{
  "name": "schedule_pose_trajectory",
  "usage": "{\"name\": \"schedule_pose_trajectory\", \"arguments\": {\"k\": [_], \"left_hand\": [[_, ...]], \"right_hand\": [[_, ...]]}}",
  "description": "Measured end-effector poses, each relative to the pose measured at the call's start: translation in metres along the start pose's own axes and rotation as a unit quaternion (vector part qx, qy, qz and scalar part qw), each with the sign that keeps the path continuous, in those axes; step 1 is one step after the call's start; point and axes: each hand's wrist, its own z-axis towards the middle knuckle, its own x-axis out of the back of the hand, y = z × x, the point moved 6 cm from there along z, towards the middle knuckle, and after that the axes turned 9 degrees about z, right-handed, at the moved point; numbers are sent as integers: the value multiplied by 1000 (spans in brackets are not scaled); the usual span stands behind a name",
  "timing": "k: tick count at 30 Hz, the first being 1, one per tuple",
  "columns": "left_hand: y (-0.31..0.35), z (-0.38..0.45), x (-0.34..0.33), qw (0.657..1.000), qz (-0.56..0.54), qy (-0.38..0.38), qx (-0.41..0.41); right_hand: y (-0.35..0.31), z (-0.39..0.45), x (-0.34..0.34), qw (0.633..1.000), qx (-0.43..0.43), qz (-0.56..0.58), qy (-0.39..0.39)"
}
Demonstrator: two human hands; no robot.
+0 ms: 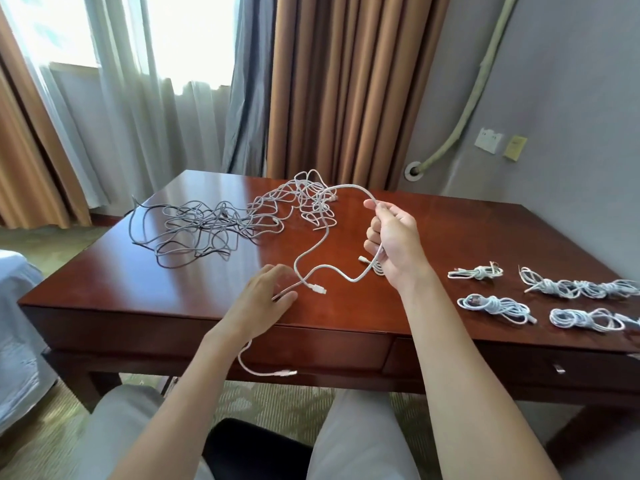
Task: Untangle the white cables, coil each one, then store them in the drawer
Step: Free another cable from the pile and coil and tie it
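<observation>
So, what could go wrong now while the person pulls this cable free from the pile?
1. The cable in the right hand runs into the tangle; pulling may tighten knots.
2. A cable end hangs off the table edge under the left hand and could slide off.
3. Dragging loops might disturb the coiled bundles.

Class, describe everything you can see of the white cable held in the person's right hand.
The white cable is thin, round and flexible, plastic-looking. The right hand grips it above the wooden desk, with a few loops gathered below the fist. From the fingers it arches up towards the tangled pile. A strand sags leftward, its connector lying near the left hand.
</observation>
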Motion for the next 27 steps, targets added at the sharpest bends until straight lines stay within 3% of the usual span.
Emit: {"name": "schedule_pose_trajectory", "arguments": {"k": [6,10,18,20,23,25,27], "left_hand": [[12,11,-14,972,-222,-26,76],[17,18,-18,967,-232,-67,81],[8,18,-15,923,-362,-8,132],[7,13,-12,944,-309,-10,117],[7,0,-5,988,-119,-50,83],[5,-11,-7,994,33,-90,60],[1,-14,-3,990,103,-76,57]], "right_hand": [[-2,0,4,1000,-8,4,4],[-2,-1,9,1000,-7,2,20],[0,0,25,997,-3,-31,68],[2,1,29,996,-5,-24,90],[7,4,35,991,-6,-6,133],[10,5,40,986,-8,1,165],[14,5,43,981,-17,4,192]]}}
